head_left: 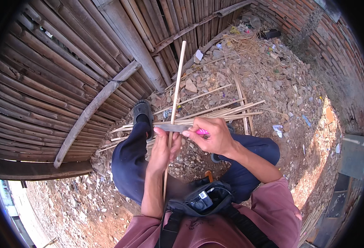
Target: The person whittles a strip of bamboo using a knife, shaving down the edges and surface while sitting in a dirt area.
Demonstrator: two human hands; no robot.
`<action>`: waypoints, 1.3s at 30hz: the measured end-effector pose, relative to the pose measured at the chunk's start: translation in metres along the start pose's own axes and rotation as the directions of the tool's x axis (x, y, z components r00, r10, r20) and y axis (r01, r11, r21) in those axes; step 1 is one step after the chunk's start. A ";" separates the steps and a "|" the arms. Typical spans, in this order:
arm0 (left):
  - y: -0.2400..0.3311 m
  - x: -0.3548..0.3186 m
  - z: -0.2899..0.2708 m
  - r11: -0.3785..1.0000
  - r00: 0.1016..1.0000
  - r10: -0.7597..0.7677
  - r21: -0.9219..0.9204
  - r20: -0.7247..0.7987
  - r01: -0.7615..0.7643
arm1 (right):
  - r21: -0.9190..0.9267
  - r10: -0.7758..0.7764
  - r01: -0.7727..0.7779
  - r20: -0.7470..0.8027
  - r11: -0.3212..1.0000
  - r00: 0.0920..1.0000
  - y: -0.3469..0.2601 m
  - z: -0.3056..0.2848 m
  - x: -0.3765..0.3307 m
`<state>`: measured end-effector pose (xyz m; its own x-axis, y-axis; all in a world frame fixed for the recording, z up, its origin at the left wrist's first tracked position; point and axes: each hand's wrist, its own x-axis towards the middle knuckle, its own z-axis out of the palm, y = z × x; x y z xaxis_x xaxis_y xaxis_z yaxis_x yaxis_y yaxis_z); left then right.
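Note:
My left hand (162,149) is closed around a long, thin bamboo strip (177,84). The strip points up and away from me, and its lower end runs down past my left forearm. My right hand (215,135) grips a knife (174,128) by its pink handle. The knife's grey blade lies crosswise over the strip, just above my left fingers, and its tip is by my left thumb. Beyond my hands, a loose pile of pale bamboo strips (227,111) lies on the ground between my feet.
A bamboo-pole wall (58,87) rises at the left, a brick wall (334,45) at the far right. Stony rubble (281,78) with scraps covers the ground. An open black bag (200,199) with a small device inside sits at my waist. My bent knees flank my hands.

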<state>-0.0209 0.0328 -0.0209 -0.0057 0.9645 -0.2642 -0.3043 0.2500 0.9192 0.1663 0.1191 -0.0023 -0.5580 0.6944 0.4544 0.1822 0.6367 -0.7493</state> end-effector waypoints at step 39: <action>0.006 0.000 -0.002 0.994 0.998 -0.052 0.098 -0.022 0.054 | -0.069 -0.010 0.010 -0.005 0.998 1.000 0.005 -0.004 -0.001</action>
<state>-0.0251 0.0343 -0.0157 -0.0113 0.9480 -0.3179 -0.2098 0.3086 0.9278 0.1710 0.1230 -0.0039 -0.5559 0.6895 0.4642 0.2325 0.6651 -0.7096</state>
